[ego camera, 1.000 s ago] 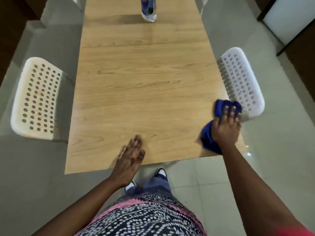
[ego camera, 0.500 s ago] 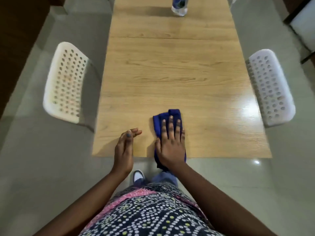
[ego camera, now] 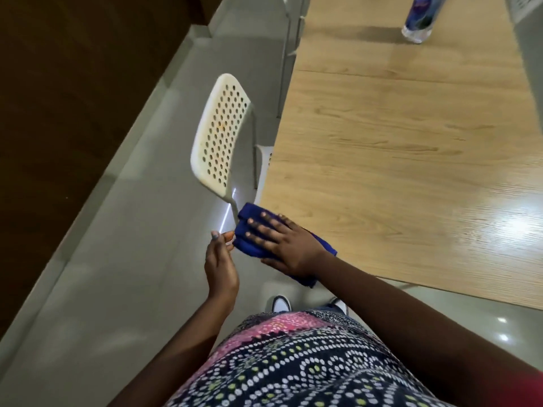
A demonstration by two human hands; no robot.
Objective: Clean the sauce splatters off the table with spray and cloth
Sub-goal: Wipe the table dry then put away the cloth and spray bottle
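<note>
Evidently mid-wipe, the right hand (ego camera: pixel 283 243) presses flat, fingers spread, on the blue cloth (ego camera: pixel 252 230) at the table (ego camera: pixel 396 160) corner while the left hand (ego camera: pixel 220 259) cups open just beside the edge, so next likely comes catching swept-off residue.

Blue cloth (ego camera: pixel 252 245), tan woodgrain table (ego camera: pixel 396 148), white chair (ego camera: pixel 219 136)

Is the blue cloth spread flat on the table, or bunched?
Bunched. The blue cloth shows thick folds under the flat right hand at the table corner, partly overhanging the edge.
</note>
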